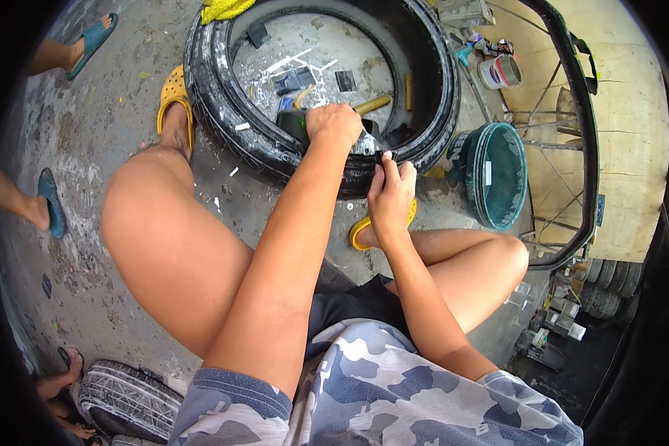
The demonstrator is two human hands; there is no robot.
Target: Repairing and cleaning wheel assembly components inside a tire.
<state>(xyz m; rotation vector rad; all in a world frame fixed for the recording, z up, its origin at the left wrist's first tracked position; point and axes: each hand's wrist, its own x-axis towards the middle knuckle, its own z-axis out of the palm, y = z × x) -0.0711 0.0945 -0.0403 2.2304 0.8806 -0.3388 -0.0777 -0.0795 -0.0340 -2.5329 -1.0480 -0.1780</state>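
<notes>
A large black tyre (223,123), dusted with white, lies on its side in front of me. My left hand (334,125) is closed over its near rim, round a dark tool with a green patch (293,123); its exact kind is hidden by my fingers. To the right, my right hand (392,186) is closed at the tyre's near edge, thumb and fingers pinching a small black piece (384,157). Inside the tyre's ring lie a yellowish-brown stick (373,104), white strips (288,61) and a dark square patch (345,81).
A green bucket (498,176) stands right of the tyre, with a white pail (500,72) beyond. A black curved frame (591,134) borders the right. A yellow cloth (227,7) lies on the tyre's far left. Other people's feet in blue slippers (50,202) are at left; another tyre (130,398) lies lower left.
</notes>
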